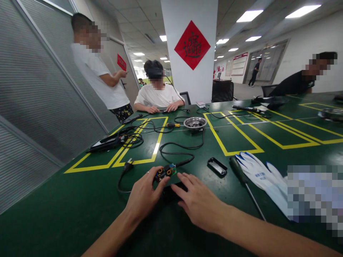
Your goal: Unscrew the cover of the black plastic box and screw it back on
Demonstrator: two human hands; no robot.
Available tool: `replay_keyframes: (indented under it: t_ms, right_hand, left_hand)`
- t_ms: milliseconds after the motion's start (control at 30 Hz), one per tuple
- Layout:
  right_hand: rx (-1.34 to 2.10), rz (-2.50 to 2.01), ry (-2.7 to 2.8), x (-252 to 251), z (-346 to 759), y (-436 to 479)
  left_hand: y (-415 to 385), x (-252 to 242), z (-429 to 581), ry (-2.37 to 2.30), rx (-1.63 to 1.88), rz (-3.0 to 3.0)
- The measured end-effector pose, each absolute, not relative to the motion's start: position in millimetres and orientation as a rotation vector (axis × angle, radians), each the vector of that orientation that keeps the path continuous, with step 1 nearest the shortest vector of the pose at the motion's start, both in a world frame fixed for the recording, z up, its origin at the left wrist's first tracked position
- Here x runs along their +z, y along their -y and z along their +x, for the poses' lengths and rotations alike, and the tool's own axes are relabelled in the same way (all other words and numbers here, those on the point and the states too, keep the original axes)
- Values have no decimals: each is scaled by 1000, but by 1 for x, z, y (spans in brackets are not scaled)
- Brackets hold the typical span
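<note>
My left hand [146, 191] is closed around a small circuit board [164, 172] with two copper-coloured ring coils and a green edge. A black cable [184, 161] leads from the board's right end, and a cord with a two-pin plug [129, 165] lies by its left side. Just below the board is a black plastic case half [171, 192], partly covered by my hands. Over its right end my right hand [198, 200] rests with fingers spread; whether they press on the case I cannot make out. Another black case half [217, 167] lies open side up to the right.
A long screwdriver [245, 182] and white-blue work gloves [264, 178] lie at right. Farther back are a metal bowl [195, 123], a yellow-black screwdriver [173, 125] and a bundle of black cables [131, 140]. A person in a headset [158, 91] sits across the table.
</note>
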State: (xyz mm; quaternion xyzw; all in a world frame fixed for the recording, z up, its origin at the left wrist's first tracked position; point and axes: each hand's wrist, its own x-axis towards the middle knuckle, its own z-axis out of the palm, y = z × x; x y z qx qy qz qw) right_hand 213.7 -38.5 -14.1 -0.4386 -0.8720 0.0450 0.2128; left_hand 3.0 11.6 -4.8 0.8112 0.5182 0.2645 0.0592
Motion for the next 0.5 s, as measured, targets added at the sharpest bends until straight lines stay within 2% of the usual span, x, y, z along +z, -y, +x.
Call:
replay_keyframes:
  t_ms: [500]
  right_hand:
    - [186, -1269, 2371, -11, 255, 72]
  left_hand:
    - [6, -7, 16, -1232, 658, 2595]
